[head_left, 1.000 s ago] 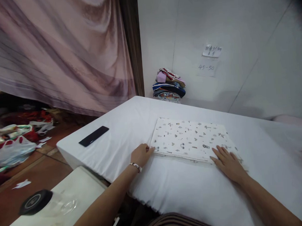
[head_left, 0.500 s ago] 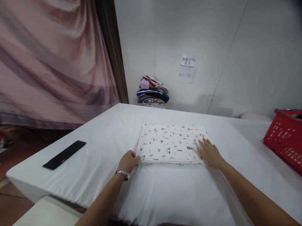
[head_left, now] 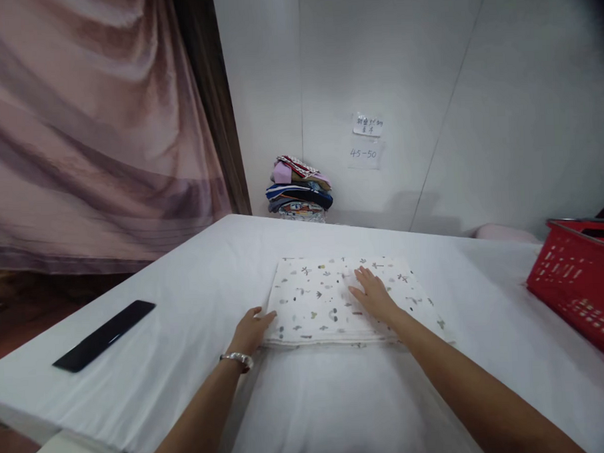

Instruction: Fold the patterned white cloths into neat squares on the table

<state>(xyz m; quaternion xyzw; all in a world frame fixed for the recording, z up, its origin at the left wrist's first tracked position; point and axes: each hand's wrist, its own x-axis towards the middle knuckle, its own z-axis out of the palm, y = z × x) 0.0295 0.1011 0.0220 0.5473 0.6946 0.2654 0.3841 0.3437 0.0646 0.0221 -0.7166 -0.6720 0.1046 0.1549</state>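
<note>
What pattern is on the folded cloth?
The cloth is white with small scattered motifs, in the head view.

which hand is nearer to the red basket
Right. The right hand lies on the patterned cloth, left of the red basket with white table between; the left hand is farther left, at the cloth's left edge.

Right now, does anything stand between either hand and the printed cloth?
Nothing visible does: the right hand lies over the printed cloth, and the left hand is at its near left corner. The red basket stands apart to the right.
</note>
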